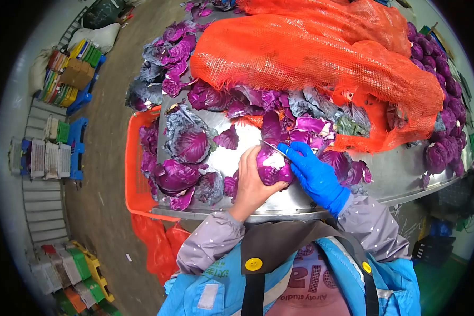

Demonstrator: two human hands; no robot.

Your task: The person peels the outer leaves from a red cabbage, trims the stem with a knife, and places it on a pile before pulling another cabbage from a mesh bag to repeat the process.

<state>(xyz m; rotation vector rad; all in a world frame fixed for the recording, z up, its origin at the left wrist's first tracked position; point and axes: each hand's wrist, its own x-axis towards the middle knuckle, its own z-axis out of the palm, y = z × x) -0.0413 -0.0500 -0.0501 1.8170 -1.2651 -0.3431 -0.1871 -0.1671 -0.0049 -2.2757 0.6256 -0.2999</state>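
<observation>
My bare left hand [252, 181] grips a small purple red cabbage [273, 166] over the metal table [395, 181], its white cut stem end turned up. My right hand [312, 171], in a blue glove, holds a thin knife [274, 148] whose blade rests against the top of that cabbage. Loose purple outer leaves [187, 142] lie scattered just left of and behind both hands.
Orange mesh sacks [321, 52] are heaped across the back of the table. Trimmed cabbages [445, 142] pile up at the right edge. An orange crate [137, 179] of leaves stands against the table's left side. Stacked coloured crates [58, 152] line the floor at far left.
</observation>
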